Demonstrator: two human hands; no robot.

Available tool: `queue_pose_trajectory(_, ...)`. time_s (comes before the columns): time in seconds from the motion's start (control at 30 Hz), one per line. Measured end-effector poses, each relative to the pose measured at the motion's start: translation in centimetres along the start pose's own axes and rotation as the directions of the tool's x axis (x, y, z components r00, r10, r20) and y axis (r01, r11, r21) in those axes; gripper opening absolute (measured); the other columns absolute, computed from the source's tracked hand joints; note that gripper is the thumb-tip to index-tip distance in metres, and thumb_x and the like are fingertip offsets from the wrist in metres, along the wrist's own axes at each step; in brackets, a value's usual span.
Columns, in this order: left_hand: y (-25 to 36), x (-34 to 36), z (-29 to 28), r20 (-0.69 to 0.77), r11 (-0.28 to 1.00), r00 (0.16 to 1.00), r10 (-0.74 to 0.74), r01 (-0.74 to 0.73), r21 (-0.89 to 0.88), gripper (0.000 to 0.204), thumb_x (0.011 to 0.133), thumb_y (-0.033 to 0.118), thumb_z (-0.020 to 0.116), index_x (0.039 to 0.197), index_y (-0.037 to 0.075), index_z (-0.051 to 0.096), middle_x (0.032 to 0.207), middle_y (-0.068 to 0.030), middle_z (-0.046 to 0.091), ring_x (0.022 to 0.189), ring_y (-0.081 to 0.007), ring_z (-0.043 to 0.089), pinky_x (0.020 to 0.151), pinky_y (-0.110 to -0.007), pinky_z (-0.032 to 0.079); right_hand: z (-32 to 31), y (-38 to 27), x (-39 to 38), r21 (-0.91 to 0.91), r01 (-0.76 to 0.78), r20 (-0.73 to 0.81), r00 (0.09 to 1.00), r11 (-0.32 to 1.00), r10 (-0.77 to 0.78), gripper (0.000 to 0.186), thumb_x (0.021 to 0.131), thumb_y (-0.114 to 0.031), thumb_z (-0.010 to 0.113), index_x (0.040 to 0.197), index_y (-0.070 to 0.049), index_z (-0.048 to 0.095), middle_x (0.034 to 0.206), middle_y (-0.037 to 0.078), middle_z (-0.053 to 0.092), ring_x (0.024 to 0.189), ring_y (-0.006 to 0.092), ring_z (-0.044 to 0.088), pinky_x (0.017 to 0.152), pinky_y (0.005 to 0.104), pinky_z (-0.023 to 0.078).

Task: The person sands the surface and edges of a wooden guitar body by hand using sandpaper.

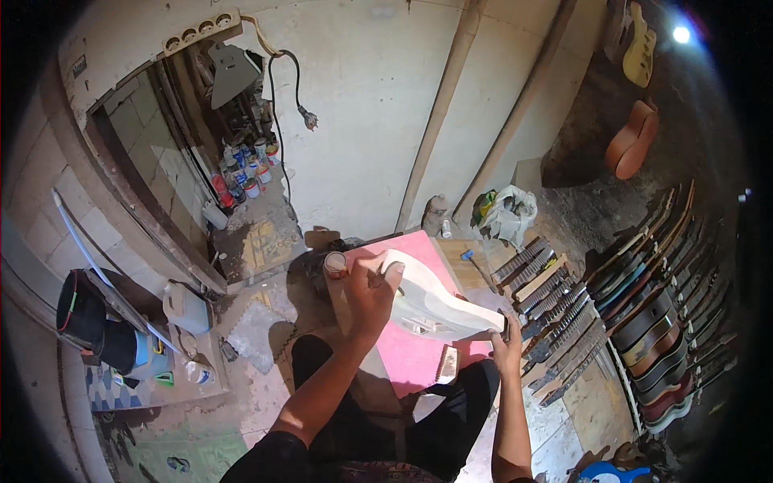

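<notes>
A pale, unpainted-looking electric guitar body (427, 302) is held tilted up on edge in front of me, with cut-out cavities showing in its face. My left hand (374, 291) is closed round its left end, thumb on the near face. At its lower right end, my right hand (507, 348) grips the edge. Under it lies a pink board (407, 366) above my knees. A small block with a toothed-looking edge (448, 365) rests on the board, below the guitar body. Just left of my left hand stands a small round tin (336, 264).
Right of the board lie several guitar necks (555, 322), then a row of guitars (652, 338). A white plastic bag (511, 213) sits by the wall. Left are a jerrycan (187, 306) and dark buckets (101, 322). A power strip (201, 30) with a dangling plug hangs above.
</notes>
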State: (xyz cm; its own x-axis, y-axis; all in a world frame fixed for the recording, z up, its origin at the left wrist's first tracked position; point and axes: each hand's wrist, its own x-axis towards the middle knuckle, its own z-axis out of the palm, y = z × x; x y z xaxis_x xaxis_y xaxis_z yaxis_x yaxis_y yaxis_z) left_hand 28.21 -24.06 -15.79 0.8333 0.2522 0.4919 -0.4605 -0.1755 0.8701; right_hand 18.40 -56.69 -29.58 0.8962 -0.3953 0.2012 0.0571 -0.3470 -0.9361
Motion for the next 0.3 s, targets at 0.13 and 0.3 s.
queue_pose_trajectory(0.13,1.3,-0.7,0.8,0.065,0.985,0.99,0.124,-0.115,-0.131,0.036,0.084,0.005,0.083,0.113,-0.001,0.063,0.093,-0.0088,0.068,0.08,-0.0116,0.067,0.07,-0.027,0.056,-0.9,1.0,0.2,0.025,0.03,0.02,0.999,0.999,-0.03,0.057,0.087,-0.001,0.067,0.142,0.001,0.052,0.138,0.014,0.057,0.13,0.025,0.055,0.11,0.0349,0.041)
queue_pose_trajectory(0.3,1.7,-1.7,1.3,0.266,0.977,0.959,0.093,-0.036,-0.212,0.054,0.09,0.004,0.078,0.137,-0.001,0.051,0.114,-0.0143,0.069,0.102,-0.0202,0.071,0.081,-0.033,0.062,-1.9,2.3,0.4,0.115,-0.135,0.065,0.99,0.984,0.128,0.058,0.088,-0.002,0.065,0.144,0.0,0.05,0.143,0.014,0.054,0.133,0.0253,0.053,0.114,0.0366,0.039)
